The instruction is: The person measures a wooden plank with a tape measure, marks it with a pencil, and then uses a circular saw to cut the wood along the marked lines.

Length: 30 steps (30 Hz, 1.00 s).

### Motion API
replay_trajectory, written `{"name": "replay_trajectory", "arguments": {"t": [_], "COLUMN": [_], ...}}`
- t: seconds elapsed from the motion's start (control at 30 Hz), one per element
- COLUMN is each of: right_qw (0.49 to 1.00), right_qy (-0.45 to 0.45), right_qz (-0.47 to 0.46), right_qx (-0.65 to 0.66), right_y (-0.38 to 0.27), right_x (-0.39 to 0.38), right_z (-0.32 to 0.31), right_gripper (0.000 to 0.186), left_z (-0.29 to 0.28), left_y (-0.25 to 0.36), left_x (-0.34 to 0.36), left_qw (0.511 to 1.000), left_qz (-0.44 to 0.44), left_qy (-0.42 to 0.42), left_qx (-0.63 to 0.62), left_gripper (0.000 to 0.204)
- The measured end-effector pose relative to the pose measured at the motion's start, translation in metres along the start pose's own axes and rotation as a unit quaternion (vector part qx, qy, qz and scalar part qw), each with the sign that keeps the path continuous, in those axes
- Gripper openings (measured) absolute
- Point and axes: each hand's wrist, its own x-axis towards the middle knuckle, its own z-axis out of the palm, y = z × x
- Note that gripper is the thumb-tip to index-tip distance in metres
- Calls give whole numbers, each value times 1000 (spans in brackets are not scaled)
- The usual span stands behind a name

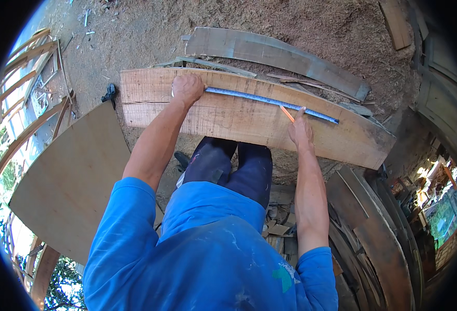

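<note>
The left hand [188, 89] clenches a narrow blue strip [259, 97] stretched rightward across the curved pale-wood board [228, 122] beneath; the right hand [302, 130], pinching an orange pencil [287, 113], touches it. I'd press it flat.

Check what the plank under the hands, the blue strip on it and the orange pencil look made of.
Plank: wood, bare and unpainted; pale brown grain and dark crosswise marks show.
Blue strip: thin coated metal or plastic, can't tell which; even blue with a slight sheen.
Orange pencil: probably painted wood, judging by the bright, even colour; too small to be sure.
</note>
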Motion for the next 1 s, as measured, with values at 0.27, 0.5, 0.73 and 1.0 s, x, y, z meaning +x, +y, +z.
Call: {"name": "replay_trajectory", "arguments": {"t": [0.27, 0.5, 0.73, 1.0], "right_qw": [1000, 999, 998, 981], "right_qy": [-12, -20, 35, 86], "right_qz": [14, 36, 48, 42], "right_qx": [-2, -4, -5, 170], "right_y": [-2, -6, -4, -156], "right_x": [3, 5, 1, -94], "right_z": [-1, 1, 13, 40], "right_gripper": [79, 71, 82, 63], "left_z": [-7, -1, -11, -1], "left_y": [4, -2, -3, -14], "left_x": [-2, -2, 8, 7], "left_qw": [997, 998, 995, 993], "left_qz": [-41, -6, 20, 26], "left_qy": [-28, -14, -58, -91], "left_qx": [-51, -64, -85, -76], "left_gripper": [29, 35, 37, 33]}}
